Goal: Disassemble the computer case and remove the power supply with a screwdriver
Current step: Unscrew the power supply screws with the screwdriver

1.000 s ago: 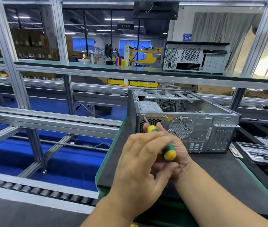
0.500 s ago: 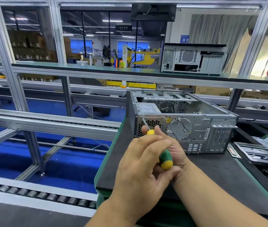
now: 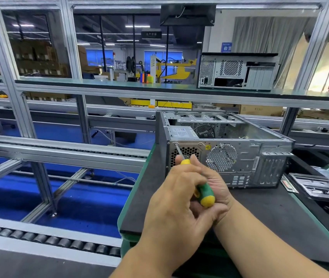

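Computer case (image 3: 228,149) lies side-open at far left edge of worktop (image 3: 270,213), rear panel toward camera. Both hands together, wrapped on screwdriver (image 3: 201,189): left hand (image 3: 177,205) over front of handle, right hand (image 3: 214,189) cupping butt end. Tip at upper-left screw of power supply (image 3: 185,152); seating too small to tell. Handle mid-section hidden. Bare mat near-right; parts pile (image 3: 320,183) cut off at right edge.
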Tool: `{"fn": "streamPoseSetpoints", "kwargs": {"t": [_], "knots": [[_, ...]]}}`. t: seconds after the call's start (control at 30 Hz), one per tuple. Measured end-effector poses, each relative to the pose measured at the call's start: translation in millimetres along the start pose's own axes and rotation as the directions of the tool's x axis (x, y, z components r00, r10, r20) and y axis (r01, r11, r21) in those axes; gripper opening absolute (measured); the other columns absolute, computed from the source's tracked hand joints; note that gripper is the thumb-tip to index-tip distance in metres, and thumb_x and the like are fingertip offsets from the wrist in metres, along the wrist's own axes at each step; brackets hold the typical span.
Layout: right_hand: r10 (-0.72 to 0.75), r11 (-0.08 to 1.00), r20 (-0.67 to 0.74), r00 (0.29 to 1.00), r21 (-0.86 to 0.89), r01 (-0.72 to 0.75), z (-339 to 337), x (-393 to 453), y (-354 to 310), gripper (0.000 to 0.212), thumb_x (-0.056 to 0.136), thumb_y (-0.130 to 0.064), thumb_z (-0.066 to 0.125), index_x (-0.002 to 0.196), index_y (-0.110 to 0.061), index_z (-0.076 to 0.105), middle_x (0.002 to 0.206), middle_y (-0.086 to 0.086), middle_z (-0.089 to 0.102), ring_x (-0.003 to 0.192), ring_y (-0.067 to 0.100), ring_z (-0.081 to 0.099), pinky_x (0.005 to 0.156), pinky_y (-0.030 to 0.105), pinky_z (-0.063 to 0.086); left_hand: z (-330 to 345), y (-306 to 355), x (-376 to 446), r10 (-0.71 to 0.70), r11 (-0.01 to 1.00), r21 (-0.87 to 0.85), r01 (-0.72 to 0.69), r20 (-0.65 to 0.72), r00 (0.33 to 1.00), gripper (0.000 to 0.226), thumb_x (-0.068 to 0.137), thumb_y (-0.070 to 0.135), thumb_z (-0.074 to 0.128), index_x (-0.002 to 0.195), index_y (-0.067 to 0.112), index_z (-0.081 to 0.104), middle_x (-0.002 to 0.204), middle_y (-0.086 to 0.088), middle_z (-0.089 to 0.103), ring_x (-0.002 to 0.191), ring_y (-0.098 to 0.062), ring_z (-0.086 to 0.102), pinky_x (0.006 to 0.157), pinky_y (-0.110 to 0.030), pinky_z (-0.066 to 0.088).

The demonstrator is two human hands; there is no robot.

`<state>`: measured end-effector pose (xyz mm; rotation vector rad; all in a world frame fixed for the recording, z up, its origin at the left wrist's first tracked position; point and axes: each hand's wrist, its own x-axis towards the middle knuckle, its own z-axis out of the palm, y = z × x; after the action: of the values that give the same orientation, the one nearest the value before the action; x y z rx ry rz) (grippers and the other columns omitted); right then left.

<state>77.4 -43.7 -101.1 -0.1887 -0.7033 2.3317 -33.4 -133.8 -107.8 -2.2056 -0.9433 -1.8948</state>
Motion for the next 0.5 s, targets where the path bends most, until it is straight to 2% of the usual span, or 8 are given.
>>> {"fn": "streamPoseSetpoints", "kwargs": {"t": [0.1,0.17,0.27,0.33,0.37,0.43,0.5], "knots": [[-0.023,0.999,-0.031,0.999,-0.03,0.022,-1.1,6.6,0.1,0.046,0.066,-0.033,0.099,0.095,-0.019,0.068,0.072,-0.005,0.064,0.068,0.011,0.066,0.066,0.028,0.054,-0.2,-2.0,-1.1,0.053,0.998,0.019,-0.055,0.084,0.995,0.049,0.088,0.018,0.079,0.134,0.017,0.062,0.14,0.004,0.058,0.127,-0.016,0.059,0.1,-0.04,0.053],[-0.014,0.995,-0.012,1.0,-0.094,0.013,1.1,10.0,-1.3,0.045,0.071,-0.04,0.095,0.095,-0.021,0.063,0.067,-0.006,0.06,0.063,0.01,0.062,0.063,0.023,0.047,-0.9,-4.8,-1.9,0.066,0.997,0.022,-0.067,0.076,0.995,0.044,0.09,0.01,0.075,0.132,0.017,0.066,0.139,0.003,0.059,0.125,-0.017,0.061,0.097,-0.041,0.054],[0.063,0.998,0.055,0.997,-0.015,-0.062,1.3,8.3,-5.4,0.038,0.084,-0.033,0.084,0.112,-0.013,0.068,0.083,0.003,0.064,0.077,0.019,0.068,0.077,0.031,0.055,0.2,-7.3,-2.8,0.04,0.999,0.006,-0.04,-0.004,0.999,0.034,0.089,0.007,0.078,0.122,0.012,0.07,0.132,-0.002,0.063,0.124,-0.019,0.062,0.097,-0.04,0.055],[0.072,0.997,0.072,0.995,0.023,-0.074,-0.5,4.5,-6.9,0.042,0.089,-0.024,0.078,0.127,-0.01,0.069,0.098,0.007,0.066,0.09,0.021,0.07,0.087,0.036,0.057,2.6,-6.5,-3.4,0.011,0.999,-0.03,-0.013,-0.059,0.998,0.032,0.088,0.012,0.081,0.118,0.009,0.069,0.128,-0.002,0.065,0.125,-0.019,0.061,0.099,-0.04,0.054],[0.061,0.998,0.063,0.996,0.019,-0.062,-1.2,3.9,-6.4,0.043,0.089,-0.022,0.077,0.129,-0.01,0.069,0.098,0.007,0.067,0.091,0.021,0.07,0.087,0.037,0.058,3.0,-5.9,-3.1,0.001,0.999,-0.044,-0.004,-0.076,0.997,0.033,0.087,0.016,0.083,0.116,0.008,0.068,0.127,-0.002,0.065,0.126,-0.019,0.061,0.101,-0.039,0.053],[0.018,1.0,0.025,1.0,-0.001,-0.018,-3.1,5.4,-3.5,0.041,0.085,-0.02,0.082,0.123,-0.01,0.072,0.09,0.003,0.067,0.085,0.02,0.071,0.082,0.038,0.059,1.4,-4.4,-1.9,-0.026,0.997,-0.073,0.021,-0.07,0.997,0.039,0.084,0.02,0.086,0.115,0.006,0.067,0.126,0.0,0.064,0.125,-0.018,0.061,0.102,-0.036,0.052],[-0.019,1.0,-0.015,1.0,-0.018,0.019,-4.5,8.2,-1.1,0.04,0.079,-0.024,0.09,0.113,-0.012,0.074,0.084,-0.002,0.064,0.082,0.013,0.066,0.08,0.032,0.057,-2.3,-2.7,-0.1,-0.021,0.994,-0.111,0.021,0.001,1.0,0.046,0.083,0.018,0.086,0.123,0.006,0.065,0.129,0.0,0.063,0.126,-0.019,0.061,0.103,-0.035,0.051]]}}
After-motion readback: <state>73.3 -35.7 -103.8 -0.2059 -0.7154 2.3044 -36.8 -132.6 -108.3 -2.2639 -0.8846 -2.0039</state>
